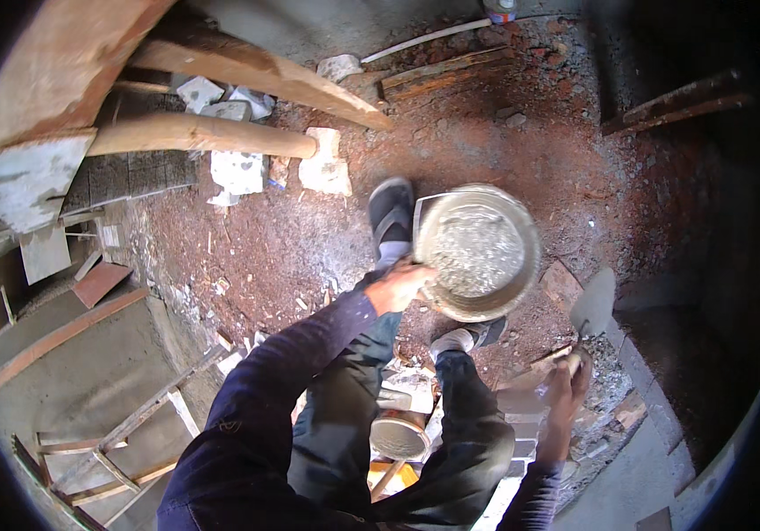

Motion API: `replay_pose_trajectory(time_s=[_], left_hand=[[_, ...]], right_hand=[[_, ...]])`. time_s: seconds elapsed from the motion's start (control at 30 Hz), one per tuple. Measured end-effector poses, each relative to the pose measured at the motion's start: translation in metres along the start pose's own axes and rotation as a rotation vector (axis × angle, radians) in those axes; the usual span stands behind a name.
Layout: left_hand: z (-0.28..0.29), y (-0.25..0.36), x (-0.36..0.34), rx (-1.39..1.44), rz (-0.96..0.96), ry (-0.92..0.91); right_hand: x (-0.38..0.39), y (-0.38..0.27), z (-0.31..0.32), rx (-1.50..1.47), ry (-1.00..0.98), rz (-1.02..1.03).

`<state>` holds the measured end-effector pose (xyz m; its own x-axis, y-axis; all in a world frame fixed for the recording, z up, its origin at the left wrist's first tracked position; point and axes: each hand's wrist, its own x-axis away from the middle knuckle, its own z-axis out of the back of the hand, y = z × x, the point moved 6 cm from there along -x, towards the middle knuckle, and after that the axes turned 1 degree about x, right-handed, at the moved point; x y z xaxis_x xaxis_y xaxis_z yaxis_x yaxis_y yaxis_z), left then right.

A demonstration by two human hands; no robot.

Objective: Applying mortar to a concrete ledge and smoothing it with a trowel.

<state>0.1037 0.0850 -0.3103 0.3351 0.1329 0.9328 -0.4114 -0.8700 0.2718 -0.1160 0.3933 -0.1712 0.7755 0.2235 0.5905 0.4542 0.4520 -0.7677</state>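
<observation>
A floor of reddish brick rubble (pixel 504 150) carries broken pale block pieces (pixel 325 164), wooden logs (pixel 199 134), a plank (pixel 442 73), a white pipe (pixel 424 40) and brick fragments (pixel 560 285).

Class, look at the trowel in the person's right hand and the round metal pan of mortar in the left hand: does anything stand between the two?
Nothing visible does. The grey flat-bladed trowel in the right hand sits just right of the round metal pan of grey mortar, gripped at its rim by the left hand, with open air between.

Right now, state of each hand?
Left hand: closed on the rim of the round metal pan of mortar.
Right hand: closed on the handle of the trowel.
</observation>
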Motion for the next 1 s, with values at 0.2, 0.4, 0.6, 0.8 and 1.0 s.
replay_pose_trajectory(time_s=[0.2,0.4,0.6,0.8,1.0], left_hand=[[0.075,0.023,0.102,-0.258,-0.322,0.079],[0.166,-0.049,0.136,0.685,-0.09,0.183],[0.214,-0.075,0.198,1.04,-0.297,0.43],[0.26,-0.128,0.248,1.38,-0.354,0.51],[0.297,-0.171,0.3,1.633,-0.306,0.574]], right_hand=[[-0.015,-0.034,-0.067,0.393,-0.368,0.277],[0.028,-0.116,-0.211,0.756,-0.628,0.587],[0.08,-0.145,-0.316,1.114,-0.885,0.77],[0.146,-0.173,-0.413,1.345,-1.06,0.725],[0.213,-0.162,-0.522,1.502,-1.143,0.812]])
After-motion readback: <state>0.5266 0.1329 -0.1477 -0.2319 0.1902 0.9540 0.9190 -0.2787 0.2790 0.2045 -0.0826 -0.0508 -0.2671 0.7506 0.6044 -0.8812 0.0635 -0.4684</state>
